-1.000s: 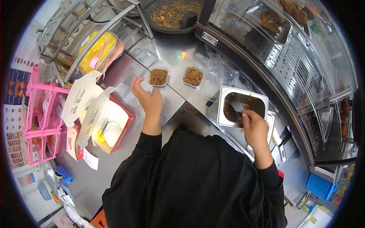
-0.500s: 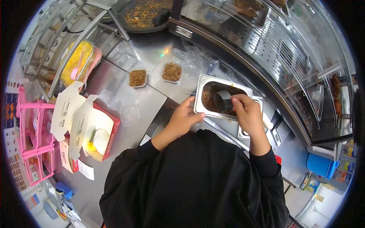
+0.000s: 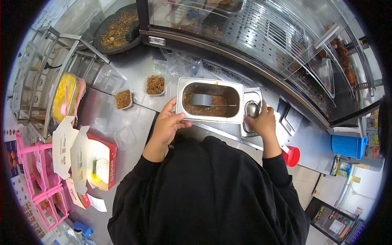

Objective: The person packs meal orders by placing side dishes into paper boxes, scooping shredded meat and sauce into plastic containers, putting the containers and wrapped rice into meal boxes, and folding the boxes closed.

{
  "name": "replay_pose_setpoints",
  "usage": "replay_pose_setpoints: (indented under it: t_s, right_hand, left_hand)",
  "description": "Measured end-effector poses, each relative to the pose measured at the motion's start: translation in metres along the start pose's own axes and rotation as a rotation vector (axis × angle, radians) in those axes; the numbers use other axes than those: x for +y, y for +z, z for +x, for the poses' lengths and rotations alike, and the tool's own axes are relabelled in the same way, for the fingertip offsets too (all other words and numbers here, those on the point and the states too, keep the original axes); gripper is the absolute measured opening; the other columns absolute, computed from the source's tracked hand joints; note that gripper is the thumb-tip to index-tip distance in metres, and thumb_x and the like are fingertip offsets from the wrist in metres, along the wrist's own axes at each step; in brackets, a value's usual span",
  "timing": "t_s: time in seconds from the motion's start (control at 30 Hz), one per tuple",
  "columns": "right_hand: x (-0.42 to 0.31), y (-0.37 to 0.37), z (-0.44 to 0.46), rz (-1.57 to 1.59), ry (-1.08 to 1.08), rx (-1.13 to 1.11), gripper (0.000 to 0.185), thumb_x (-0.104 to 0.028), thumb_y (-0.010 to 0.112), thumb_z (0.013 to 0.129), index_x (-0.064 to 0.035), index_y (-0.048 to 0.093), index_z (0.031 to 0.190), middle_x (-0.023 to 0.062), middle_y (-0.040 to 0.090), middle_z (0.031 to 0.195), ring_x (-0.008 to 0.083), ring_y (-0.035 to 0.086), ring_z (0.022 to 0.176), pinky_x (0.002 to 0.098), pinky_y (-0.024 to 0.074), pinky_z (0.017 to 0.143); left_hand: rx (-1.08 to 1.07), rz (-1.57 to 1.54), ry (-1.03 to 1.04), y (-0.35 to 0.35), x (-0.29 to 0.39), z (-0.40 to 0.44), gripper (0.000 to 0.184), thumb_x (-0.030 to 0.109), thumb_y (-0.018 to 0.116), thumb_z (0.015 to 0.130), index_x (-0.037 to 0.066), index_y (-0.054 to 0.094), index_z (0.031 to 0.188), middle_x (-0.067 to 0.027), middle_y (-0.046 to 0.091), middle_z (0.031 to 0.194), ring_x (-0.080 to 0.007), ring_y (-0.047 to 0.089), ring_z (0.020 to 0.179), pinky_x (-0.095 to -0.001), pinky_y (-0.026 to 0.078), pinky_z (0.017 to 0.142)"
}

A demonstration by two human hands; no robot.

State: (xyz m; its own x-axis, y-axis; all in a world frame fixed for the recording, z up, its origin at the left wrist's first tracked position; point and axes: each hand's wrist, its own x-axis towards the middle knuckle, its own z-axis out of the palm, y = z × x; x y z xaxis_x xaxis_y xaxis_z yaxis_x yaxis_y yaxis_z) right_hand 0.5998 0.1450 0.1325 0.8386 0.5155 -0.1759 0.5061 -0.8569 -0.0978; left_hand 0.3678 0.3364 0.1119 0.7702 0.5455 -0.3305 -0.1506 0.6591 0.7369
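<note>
A rectangular steel food pan (image 3: 212, 119) is in front of me, with brown food in its bottom. My left hand (image 3: 165, 126) is closed on the pan's left end, thumb at the near corner of the rim. Inside the pan lies a grey scoop (image 3: 202, 100), its thin handle pointing right. My right hand (image 3: 263, 121) grips the near right side of a steel lid (image 3: 253, 96) with a recessed middle. The lid is right beside the pan's right end. Two clear tubs of brown shredded food, one farther (image 3: 155, 85) and one nearer (image 3: 123, 99), stand to the left.
An open red-and-white food box (image 3: 112, 163) holds a white mound on the left, beside a pink rack (image 3: 41, 163). A clear plastic lid or tub (image 3: 125, 137) lies near it. Behind is a glass display case (image 3: 228, 45). A red cup (image 3: 291, 156) sits at right.
My right hand has let go of the scoop, which now lies in the pan, and has moved to the steel lid. The camera view has shifted, so the counter things appear farther left.
</note>
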Motion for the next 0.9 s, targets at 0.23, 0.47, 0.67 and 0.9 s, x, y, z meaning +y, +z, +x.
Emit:
replay_pose_setpoints:
  t_s: [0.23,0.47,0.67,0.9]
  right_hand:
    - [0.029,0.001,0.010,0.521,-0.092,0.009,0.088,-0.019,0.079,0.051,-0.0019,0.035,0.125,0.0214,0.056,0.105,0.0307,0.056,0.097,0.0338,0.0432,0.082]
    - [-0.020,-0.097,-0.042,0.430,-0.445,0.301,0.028,0.000,0.057,0.069,-0.0085,0.061,0.095,0.0120,0.056,0.078,0.0257,0.057,0.069,0.0333,0.0456,0.062]
    - [-0.109,-0.045,-0.034,0.117,-0.954,0.187,0.035,-0.008,0.058,0.071,-0.0118,0.058,0.105,0.0063,0.052,0.082,0.0242,0.053,0.079,0.0350,0.0444,0.068]
    - [-0.084,-0.060,-0.021,0.354,-0.728,0.181,0.062,-0.029,0.064,0.072,-0.0028,0.041,0.123,0.0199,0.046,0.109,0.0361,0.046,0.099,0.0398,0.0387,0.085]
  left_hand:
    - [-0.014,0.014,-0.008,0.003,0.006,0.001,0.057,0.006,0.048,0.078,0.005,0.026,0.131,-0.0141,0.060,0.093,-0.0219,0.060,0.065,-0.0346,0.052,0.064]
    - [-0.045,0.012,-0.037,0.002,0.010,0.006,0.058,0.005,0.047,0.078,0.004,0.026,0.132,-0.0152,0.060,0.094,-0.0233,0.061,0.068,-0.0360,0.053,0.066]
    - [-0.069,-0.002,-0.024,0.007,0.013,0.006,0.053,0.011,0.042,0.082,0.003,0.024,0.132,-0.0174,0.059,0.095,-0.0270,0.063,0.073,-0.0373,0.053,0.068]
    - [0.070,0.010,-0.018,0.008,0.008,0.009,0.059,0.051,0.026,0.088,0.003,0.042,0.119,-0.0180,0.058,0.099,-0.0305,0.060,0.079,-0.0395,0.051,0.068]
